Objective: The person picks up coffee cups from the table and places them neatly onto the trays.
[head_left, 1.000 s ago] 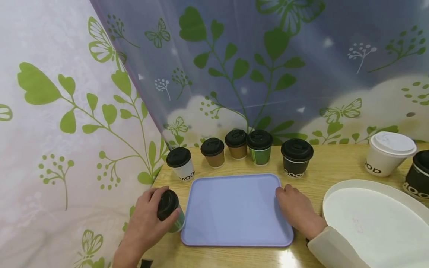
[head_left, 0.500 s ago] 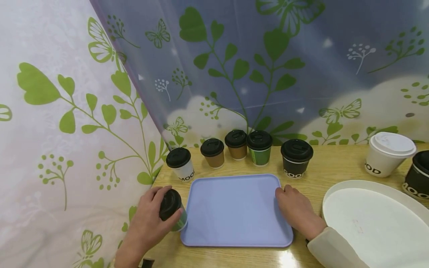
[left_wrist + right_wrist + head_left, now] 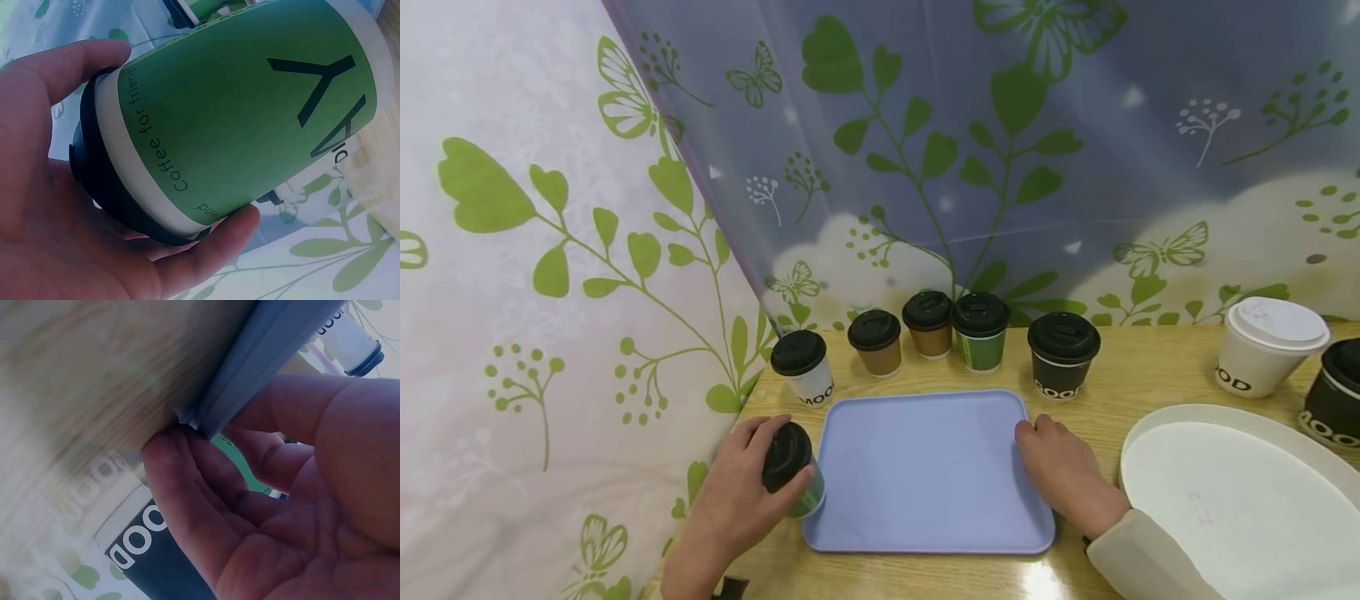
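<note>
My left hand [image 3: 739, 496] grips a green paper coffee cup [image 3: 811, 498] by its black lid, fingers and thumb spread round the lid's rim. In the left wrist view the green cup [image 3: 231, 106] shows "Coffee for friend" lettering, and its base points away from the palm. The cup leans a little and overlaps the left edge of a lavender tray [image 3: 925, 475] in the head view. At the tray's right side my right hand [image 3: 1063, 471] pinches the rim. The right wrist view shows the thumb and curled fingers on either side of the tray's edge [image 3: 250, 369].
Behind the tray stand a white cup [image 3: 808, 383], two brown cups [image 3: 880, 358], a green cup [image 3: 981, 348] and a black cup [image 3: 1060, 375], all black-lidded. To the right are a round white tray [image 3: 1217, 508], a white-lidded cup [image 3: 1255, 362] and another black cup [image 3: 1330, 408]. Patterned curtains [image 3: 587, 333] border the table.
My left hand has moved slightly right with the green cup, which now overlaps the tray's left edge. The right hand and the tray have hardly moved.
</note>
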A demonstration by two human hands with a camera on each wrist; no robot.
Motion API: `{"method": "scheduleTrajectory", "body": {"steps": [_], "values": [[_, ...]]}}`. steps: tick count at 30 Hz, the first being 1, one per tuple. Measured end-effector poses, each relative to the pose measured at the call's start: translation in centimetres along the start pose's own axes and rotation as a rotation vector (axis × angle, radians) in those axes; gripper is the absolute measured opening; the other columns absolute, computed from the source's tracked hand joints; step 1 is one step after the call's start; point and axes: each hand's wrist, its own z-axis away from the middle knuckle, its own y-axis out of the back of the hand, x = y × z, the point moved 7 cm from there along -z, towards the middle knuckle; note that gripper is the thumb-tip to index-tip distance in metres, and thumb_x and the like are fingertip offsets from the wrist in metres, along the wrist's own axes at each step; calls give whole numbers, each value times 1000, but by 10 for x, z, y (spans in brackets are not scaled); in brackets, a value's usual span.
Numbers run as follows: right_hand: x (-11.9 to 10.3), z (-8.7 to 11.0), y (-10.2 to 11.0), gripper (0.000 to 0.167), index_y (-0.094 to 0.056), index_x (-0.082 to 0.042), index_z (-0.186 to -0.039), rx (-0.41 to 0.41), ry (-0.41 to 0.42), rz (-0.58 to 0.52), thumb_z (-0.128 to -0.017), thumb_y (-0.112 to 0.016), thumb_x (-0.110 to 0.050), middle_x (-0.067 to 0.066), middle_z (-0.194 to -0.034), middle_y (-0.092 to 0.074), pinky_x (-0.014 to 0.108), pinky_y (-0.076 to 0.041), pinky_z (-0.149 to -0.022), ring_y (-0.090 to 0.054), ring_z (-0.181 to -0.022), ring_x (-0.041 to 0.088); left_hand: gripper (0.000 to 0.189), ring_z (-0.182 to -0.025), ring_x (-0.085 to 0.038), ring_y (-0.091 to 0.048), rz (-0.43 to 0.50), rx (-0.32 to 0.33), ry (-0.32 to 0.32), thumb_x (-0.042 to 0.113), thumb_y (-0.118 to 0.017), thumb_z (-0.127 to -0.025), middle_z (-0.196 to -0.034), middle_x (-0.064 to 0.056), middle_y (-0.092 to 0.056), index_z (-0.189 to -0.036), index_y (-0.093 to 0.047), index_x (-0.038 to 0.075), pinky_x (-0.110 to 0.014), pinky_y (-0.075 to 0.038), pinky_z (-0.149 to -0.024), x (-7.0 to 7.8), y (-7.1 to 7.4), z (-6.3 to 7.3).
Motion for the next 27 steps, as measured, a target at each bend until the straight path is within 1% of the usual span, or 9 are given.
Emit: {"method": "scheduleTrajectory", "body": {"steps": [2,7,10,15,19,27], "values": [[0,0,0,4,-63,4,-99,0,2,-3,-95,-60,4,18,-85,-55,44,-51,-56,-56,-72,29,68,-120,-38,-57,-4,-1,-2,40,-82,-86,-134,-19,-56,-141,-59,9,-56,-52,-93,1,0,0],[1,0,0,5,-63,5,-99,14,0,-1,-95,-60,4,18,-84,-55,44,-51,-56,-55,-71,30,65,-118,-38,-58,11,19,-36,39,-82,-86,-132,-19,-58,-140,-60,9,-55,-53,-91,5,1,0],[1,0,1,5,-63,5,-99,16,0,2,-95,-60,4,18,-84,-55,45,-51,-57,-56,-71,30,64,-118,-37,-58,18,24,-45,39,-82,-87,-132,-18,-58,-140,-61,10,-54,-53,-91,6,0,0],[1,0,0,5,-62,4,-99,3,-2,-3,-95,-59,4,18,-85,-55,45,-51,-56,-55,-71,30,63,-118,-37,-58,24,11,-27,39,-82,-87,-132,-17,-58,-140,-61,10,-54,-53,-92,6,-3,-1],[1,-1,0,4,-62,4,-98,10,-1,-5,-96,-59,3,18,-84,-54,44,-50,-55,-55,-71,30,65,-118,-37,-58,40,-7,-11,38,-83,-86,-133,-18,-57,-140,-61,10,-55,-53,-92,4,-5,-1],[1,0,1,5,-62,3,-97,21,-2,-4,-96,-58,4,17,-84,-54,45,-50,-55,-55,-70,30,65,-117,-37,-58,41,-6,-9,37,-83,-85,-133,-19,-57,-139,-60,9,-55,-53,-91,5,-6,-2]]}}
